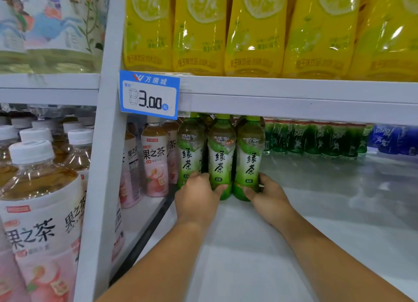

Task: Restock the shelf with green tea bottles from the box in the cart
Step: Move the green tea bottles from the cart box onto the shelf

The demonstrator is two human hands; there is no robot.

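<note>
Green tea bottles upright, left hand, right hand fingers round bases

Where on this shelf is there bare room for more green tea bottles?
Bare shelf runs right of the green tea bottles, in front of the dark green bottles and blue bottles at the back. Left is crowded: peach tea bottles stand close beside them.

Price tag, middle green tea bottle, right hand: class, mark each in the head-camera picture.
price tag (149,98), head view: white number panel.
middle green tea bottle (220,161), head view: label.
right hand (269,195), head view: back of hand.
</note>
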